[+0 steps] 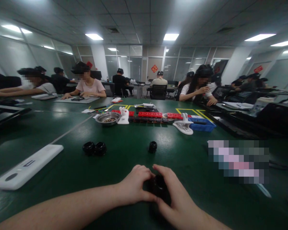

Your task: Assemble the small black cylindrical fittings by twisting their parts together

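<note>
At the bottom centre of the frame I saw the left hand (134,184) and right hand (176,196) both curled tight around one black round part (159,187). A pair of black rings (94,148) and a lone black ring (153,146) lay on the green table (124,159) just above.

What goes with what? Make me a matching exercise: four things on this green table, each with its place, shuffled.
Things:
1. black part
2. metal bowl
3. white device
4. blue tray

Places:
A. lying flat at the left of the table
B. far right, beside a white clip
C. gripped between the left hand and right hand
D. far middle, left of the red strips

Pairs: 1-C, 2-D, 3-A, 4-B.
</note>
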Motion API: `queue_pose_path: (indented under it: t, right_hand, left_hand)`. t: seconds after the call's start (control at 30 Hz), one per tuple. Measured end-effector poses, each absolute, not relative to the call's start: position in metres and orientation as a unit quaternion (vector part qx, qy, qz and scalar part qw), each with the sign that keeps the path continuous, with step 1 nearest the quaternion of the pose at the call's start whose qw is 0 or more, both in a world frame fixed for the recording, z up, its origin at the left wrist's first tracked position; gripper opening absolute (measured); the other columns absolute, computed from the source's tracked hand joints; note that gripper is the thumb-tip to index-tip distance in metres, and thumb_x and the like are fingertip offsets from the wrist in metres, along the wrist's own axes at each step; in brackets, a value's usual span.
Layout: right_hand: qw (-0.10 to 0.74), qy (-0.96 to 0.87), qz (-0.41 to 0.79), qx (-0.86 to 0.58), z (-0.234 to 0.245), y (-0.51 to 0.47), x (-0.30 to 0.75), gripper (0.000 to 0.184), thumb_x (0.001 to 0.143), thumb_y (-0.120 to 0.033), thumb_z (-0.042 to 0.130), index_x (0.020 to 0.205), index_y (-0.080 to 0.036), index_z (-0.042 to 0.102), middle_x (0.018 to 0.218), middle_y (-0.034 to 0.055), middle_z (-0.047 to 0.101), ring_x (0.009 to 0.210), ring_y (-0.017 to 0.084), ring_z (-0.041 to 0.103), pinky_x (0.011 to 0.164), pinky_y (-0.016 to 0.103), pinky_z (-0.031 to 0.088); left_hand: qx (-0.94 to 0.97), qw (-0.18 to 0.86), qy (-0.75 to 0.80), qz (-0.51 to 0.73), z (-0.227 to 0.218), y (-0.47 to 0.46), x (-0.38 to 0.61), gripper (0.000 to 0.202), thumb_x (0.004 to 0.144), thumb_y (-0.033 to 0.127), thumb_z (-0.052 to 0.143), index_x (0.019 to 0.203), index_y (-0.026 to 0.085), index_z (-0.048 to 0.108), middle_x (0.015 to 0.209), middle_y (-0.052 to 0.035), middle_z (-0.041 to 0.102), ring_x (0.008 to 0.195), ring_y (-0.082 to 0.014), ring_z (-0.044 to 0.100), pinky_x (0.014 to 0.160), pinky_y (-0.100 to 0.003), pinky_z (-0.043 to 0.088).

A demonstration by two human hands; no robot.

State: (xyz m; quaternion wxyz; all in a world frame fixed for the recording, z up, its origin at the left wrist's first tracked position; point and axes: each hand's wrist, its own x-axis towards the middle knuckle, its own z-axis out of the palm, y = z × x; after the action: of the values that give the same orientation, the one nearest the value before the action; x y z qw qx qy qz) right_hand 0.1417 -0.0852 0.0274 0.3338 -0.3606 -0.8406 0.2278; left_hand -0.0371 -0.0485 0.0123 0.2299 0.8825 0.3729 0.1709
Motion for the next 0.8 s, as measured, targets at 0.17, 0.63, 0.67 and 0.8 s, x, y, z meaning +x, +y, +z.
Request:
queue_pose_path:
  t: [0.17,0.63,0.67,0.8]
  right_hand:
    - [0.337,-0.811,0.209,-0.431,0.0246,-0.0824,0.1416,0.06,0.067,-0.02,0.064,0.121,-0.018,0.036,0.113,0.0124,0.049,0.104,0.028,0.049,0.089,0.047,0.043]
    - [0.345,-0.824,0.185,-0.409,0.03,-0.0845,0.1413,0.061,0.069,-0.022,0.062,0.123,-0.016,0.035,0.12,0.0148,0.048,0.11,0.028,0.047,0.091,0.046,0.041]
    - [0.343,-0.819,0.177,-0.424,0.0296,-0.0838,0.1408,0.06,0.068,-0.024,0.063,0.121,-0.016,0.037,0.117,0.015,0.049,0.108,0.029,0.048,0.09,0.048,0.041]
    - [0.339,-0.809,0.18,-0.446,0.0295,-0.0837,0.1392,0.046,0.068,-0.017,0.06,0.112,-0.017,0.045,0.102,0.0112,0.056,0.094,0.026,0.053,0.082,0.046,0.046]
  left_hand:
    - [0.882,0.228,0.378,0.161,0.0127,-0.0482,-0.0371,0.04,0.062,0.045,0.072,0.089,0.018,0.06,0.089,-0.0024,0.063,0.085,-0.0207,0.055,0.08,-0.032,0.036]
    - [0.884,0.228,0.372,0.169,0.0085,-0.0469,-0.0383,0.041,0.065,0.05,0.068,0.088,0.018,0.059,0.087,-0.0024,0.061,0.083,-0.0204,0.053,0.078,-0.031,0.036]
    - [0.885,0.226,0.373,0.166,0.0087,-0.0471,-0.038,0.038,0.066,0.05,0.067,0.086,0.018,0.059,0.086,-0.0021,0.061,0.082,-0.0201,0.053,0.077,-0.031,0.036]
    - [0.88,0.236,0.379,0.161,0.0119,-0.0485,-0.0364,0.034,0.066,0.042,0.068,0.088,0.018,0.058,0.086,-0.0014,0.061,0.081,-0.0194,0.052,0.077,-0.031,0.036]
